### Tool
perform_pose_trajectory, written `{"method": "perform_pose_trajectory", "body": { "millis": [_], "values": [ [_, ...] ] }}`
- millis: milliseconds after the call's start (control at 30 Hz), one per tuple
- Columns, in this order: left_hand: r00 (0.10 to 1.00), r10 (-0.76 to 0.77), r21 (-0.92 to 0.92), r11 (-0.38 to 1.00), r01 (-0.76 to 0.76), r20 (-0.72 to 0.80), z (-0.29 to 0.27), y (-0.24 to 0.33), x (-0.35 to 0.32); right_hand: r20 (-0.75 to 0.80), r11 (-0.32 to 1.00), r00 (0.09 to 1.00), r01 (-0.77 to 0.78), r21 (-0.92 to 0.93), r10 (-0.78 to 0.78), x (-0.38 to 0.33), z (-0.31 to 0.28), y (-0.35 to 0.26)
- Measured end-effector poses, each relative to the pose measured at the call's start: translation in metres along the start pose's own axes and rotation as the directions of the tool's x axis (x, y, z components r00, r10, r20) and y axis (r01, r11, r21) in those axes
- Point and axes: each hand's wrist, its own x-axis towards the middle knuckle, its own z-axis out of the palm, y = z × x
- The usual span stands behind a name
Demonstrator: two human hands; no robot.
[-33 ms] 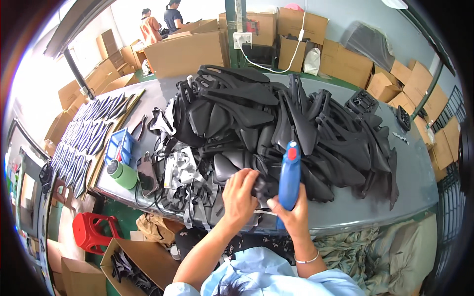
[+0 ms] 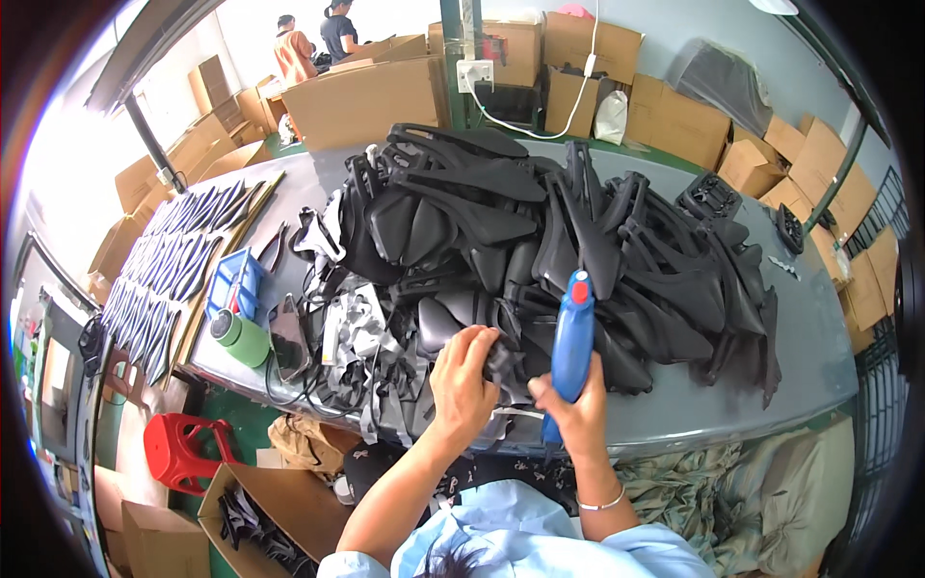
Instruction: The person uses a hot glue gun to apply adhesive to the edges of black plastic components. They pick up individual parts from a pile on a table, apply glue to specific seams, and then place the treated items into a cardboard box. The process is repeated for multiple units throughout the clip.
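Note:
My right hand (image 2: 580,409) grips a blue handheld tool (image 2: 572,337) with a red button near its upper end, held nearly upright. My left hand (image 2: 464,385) is just left of it, its fingers curled round a small dark piece (image 2: 503,364). That piece is blurred and partly covered by the fingers, so I cannot make out its kind. Beyond both hands lies a big heap of black moulded plastic parts (image 2: 462,197), with one rounded glossy part (image 2: 443,323) near my left fingertips. Grey and black straps (image 2: 361,332) lie to the left of my left hand.
Left on the grey table (image 2: 809,337) stand a green bottle (image 2: 241,337) and a blue basket (image 2: 233,287), beside rows of dark curved strips (image 2: 173,265). A red stool (image 2: 183,453) and an open carton (image 2: 279,511) are below. Two people work beyond stacked cartons (image 2: 366,106).
The blue tool and my right hand have shifted slightly right, a little farther from my left hand. My left hand has barely moved, still closed on the dark piece.

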Motion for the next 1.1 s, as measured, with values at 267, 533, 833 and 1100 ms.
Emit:
{"method": "perform_pose_trajectory", "body": {
  "millis": [267,533,833,1100],
  "values": [
    [0.998,-0.067,-0.091,0.994,0.065,-0.016,-0.012,0.005,-0.016,-0.040,0.953,0.991,-0.136,-0.271,0.130,0.032,0.028,0.027],
    [0.936,-0.342,-0.245,0.917,0.314,-0.083,-0.029,0.003,-0.003,0.001,0.981,0.987,-0.159,-0.111,0.160,0.037,0.035,0.015],
    [0.715,-0.695,-0.551,0.626,0.552,-0.073,-0.052,-0.020,0.026,0.032,0.982,0.987,-0.154,-0.105,0.158,0.037,0.041,0.021],
    [0.504,-0.792,-0.816,0.519,0.256,-0.346,-0.141,-0.075,0.052,-0.002,0.979,0.983,-0.182,-0.096,0.183,0.035,0.030,0.031]
  ]
}}
